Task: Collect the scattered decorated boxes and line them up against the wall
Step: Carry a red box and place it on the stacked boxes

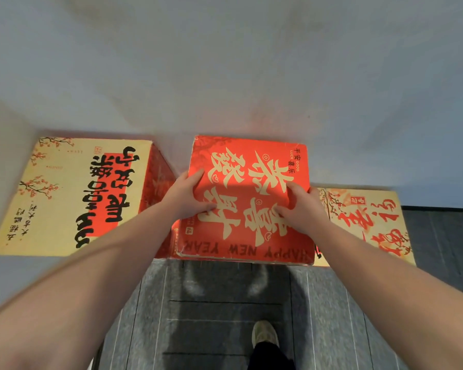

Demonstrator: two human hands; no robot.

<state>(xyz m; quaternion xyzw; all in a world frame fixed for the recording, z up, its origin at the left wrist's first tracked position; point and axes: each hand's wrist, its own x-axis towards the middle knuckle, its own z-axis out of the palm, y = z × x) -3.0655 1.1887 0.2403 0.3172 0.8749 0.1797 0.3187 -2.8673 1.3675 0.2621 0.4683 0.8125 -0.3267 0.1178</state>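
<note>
Hands first: your left hand and right hand both sit on the top face of the red box, one near each side edge, fingers curled over the printed lid and pressing down on it rather than wrapped round anything you could lift by. The red box stands between the cream box with black lettering on your left and the cream box with red lettering on your right, with its far edge up at the wall (whether it truly touches the plaster is hidden behind the lid). So the step in hand looks like the placing of this middle box in the row, close to finished. The near edges do not seem to fall on one line, though the wide lens bends things, so treat that as a guess. The next move calls for a gentle, even push from both palms to seat it square, then letting go and turning to look for any boxes left on the grey floor, where your shoe shows below.
</note>
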